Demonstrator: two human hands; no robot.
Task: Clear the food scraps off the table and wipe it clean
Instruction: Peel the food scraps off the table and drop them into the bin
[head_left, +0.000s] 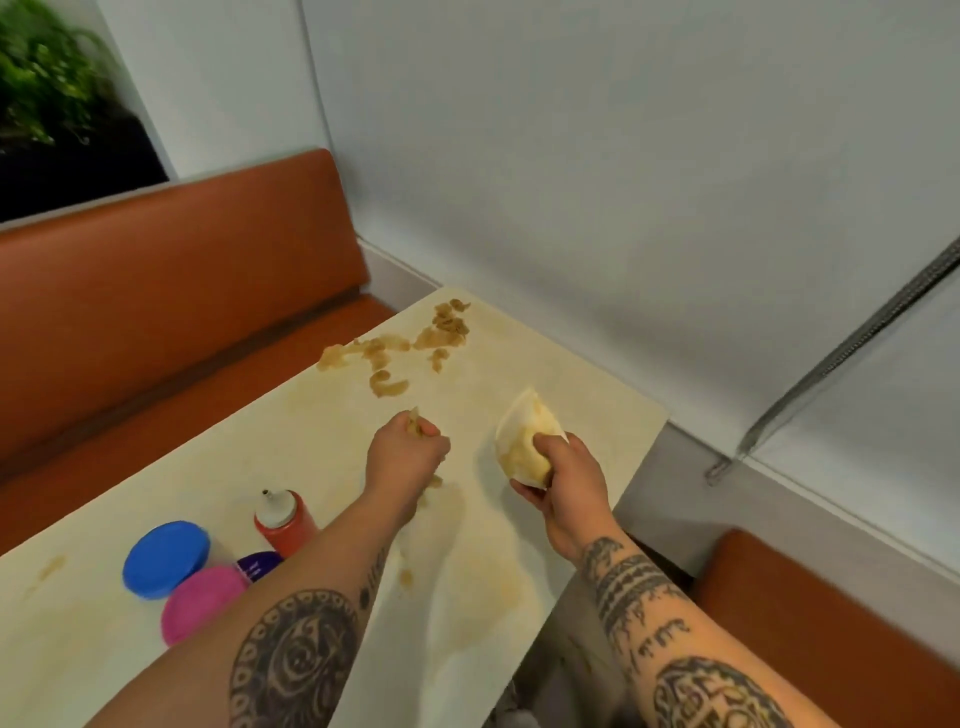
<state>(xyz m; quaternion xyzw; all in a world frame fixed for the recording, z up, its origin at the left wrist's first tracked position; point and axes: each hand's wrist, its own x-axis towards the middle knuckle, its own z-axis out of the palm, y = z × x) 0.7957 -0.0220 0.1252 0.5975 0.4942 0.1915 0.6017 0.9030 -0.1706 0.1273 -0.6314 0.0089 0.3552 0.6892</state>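
Remaining food scraps (410, 345) lie in a loose band at the far corner of the tabletop (545, 358), ahead of both grips, the band running left to right. My left grip (408, 452) is nearer; its fingers are curled, pinching a small scrap (414, 415). My right grip (569, 483), just beside it, is closed around a white paper container (519, 421) holding collected scraps. Likely next: deposit, then reach forward left-handed.

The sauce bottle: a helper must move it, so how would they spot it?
Start at the cream table beside the orange bench. Left of the person's left forearm sits a cluster of containers. The bottle alone is red with a white nozzle cap; its neighbours show a blue lid, pink lid and purple lid.
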